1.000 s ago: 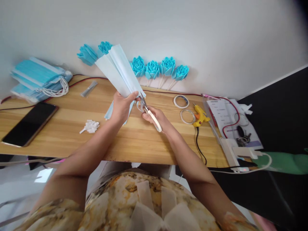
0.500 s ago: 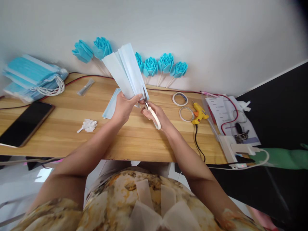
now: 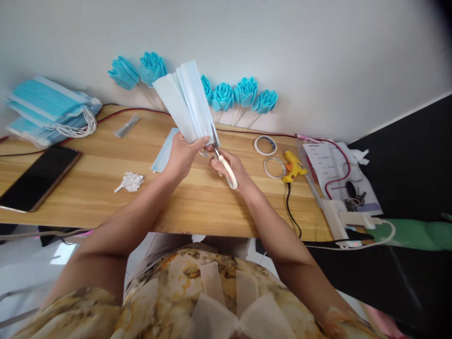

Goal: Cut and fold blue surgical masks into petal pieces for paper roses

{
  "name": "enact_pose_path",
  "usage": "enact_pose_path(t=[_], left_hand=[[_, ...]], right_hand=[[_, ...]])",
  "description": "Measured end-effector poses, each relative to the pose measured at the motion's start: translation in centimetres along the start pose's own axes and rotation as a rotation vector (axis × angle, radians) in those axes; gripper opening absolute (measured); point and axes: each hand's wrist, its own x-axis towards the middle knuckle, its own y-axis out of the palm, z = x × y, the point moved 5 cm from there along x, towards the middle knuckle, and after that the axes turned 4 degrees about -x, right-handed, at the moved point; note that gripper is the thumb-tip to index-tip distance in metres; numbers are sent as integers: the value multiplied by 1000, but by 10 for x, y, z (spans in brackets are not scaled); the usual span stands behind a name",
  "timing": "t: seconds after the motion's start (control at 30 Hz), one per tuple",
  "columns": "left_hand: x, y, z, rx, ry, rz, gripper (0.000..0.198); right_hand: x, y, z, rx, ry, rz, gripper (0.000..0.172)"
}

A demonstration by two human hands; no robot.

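Note:
My left hand [image 3: 184, 155] pinches the lower end of a pale blue face mask [image 3: 187, 101], which it holds upright above the wooden table [image 3: 106, 193]. In my right hand [image 3: 231, 170] I grip white-handled scissors [image 3: 221, 162], whose blades point up and touch the mask's lower right edge. Another blue mask piece [image 3: 163, 157] lies flat on the table just behind my left hand.
Blue paper-like roses [image 3: 243, 92] lean on the wall behind. A stack of masks [image 3: 49, 110] and a black phone [image 3: 37, 176] lie at the left, white scraps [image 3: 129, 182] in front. Two tape rolls [image 3: 265, 145], a yellow glue gun [image 3: 294, 166], papers and keys [image 3: 353, 193] lie at the right.
Both hands and the mask have shifted slightly; the scissors' blades have risen from low and slanted to nearly upright against the mask's edge. The view has shifted a little.

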Motion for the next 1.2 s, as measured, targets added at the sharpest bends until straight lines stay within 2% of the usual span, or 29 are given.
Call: enact_pose_path(t=[0.4,0.7,1.2], left_hand=[[1,-2,0,13,19,-7,22],[1,-1,-1,6,6,6,24],[1,0,-3,0,9,1,24]], right_hand=[[-1,-1,1,-34,5,-20,70],[-1,1,0,18,30,-34,62],[-1,3,-3,69,54,-41,63]])
